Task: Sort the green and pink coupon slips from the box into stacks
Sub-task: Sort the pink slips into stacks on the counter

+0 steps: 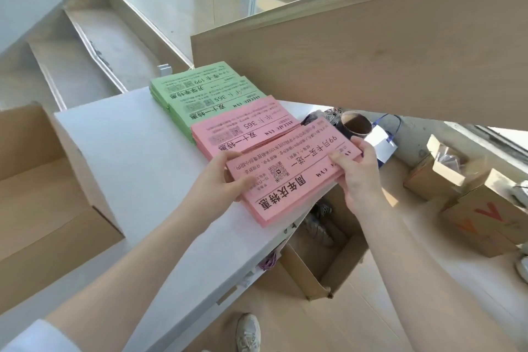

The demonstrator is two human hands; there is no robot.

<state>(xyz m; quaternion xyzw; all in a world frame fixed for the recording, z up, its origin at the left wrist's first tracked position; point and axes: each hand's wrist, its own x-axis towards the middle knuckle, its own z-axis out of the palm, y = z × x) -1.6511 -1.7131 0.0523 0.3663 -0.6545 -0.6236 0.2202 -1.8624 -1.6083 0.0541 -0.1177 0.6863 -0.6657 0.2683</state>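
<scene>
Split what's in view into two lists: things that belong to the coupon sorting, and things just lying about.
Belongs to the job:
near pink stack, held by left hand and right hand
far pink stack
two green stacks
white table

Lying about:
open box on the floor
paper cup
shoe

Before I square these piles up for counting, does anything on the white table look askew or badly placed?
Yes. The nearest pink coupon stack, held by the left hand and right hand, lies skewed and juts past the white table edge, overlapping the second pink stack. The two green stacks also overlap.
</scene>
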